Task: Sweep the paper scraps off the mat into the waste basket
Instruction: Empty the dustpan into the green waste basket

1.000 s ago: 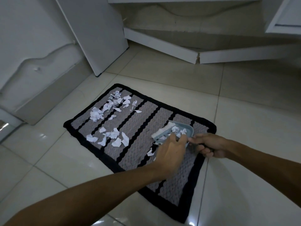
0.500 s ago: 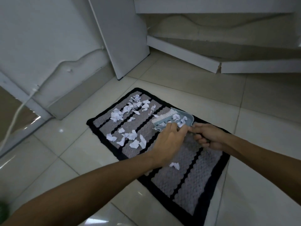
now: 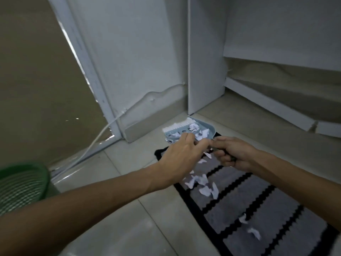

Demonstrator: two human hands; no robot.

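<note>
A grey mat (image 3: 258, 206) with black zigzag stripes lies on the floor at lower right, with white paper scraps (image 3: 203, 183) scattered on it. My right hand (image 3: 232, 154) grips the handle of a small light-blue dustpan (image 3: 206, 131), which is lifted above the mat's far end and holds scraps. My left hand (image 3: 182, 154) holds a white-bristled brush (image 3: 177, 127) against the pan's open side. A green mesh waste basket (image 3: 20, 187) shows at the left edge, well left of both hands.
Pale tiled floor (image 3: 129, 218) surrounds the mat. A white wall and upright panel (image 3: 204, 61) stand just behind the dustpan. A white cable (image 3: 99, 137) runs down the door frame to the floor on the left. Broken white skirting boards (image 3: 267, 104) lie at right.
Both hands have lifted the dustpan and brush off the mat and carried them left. My view has swung left, bringing the green basket into sight.
</note>
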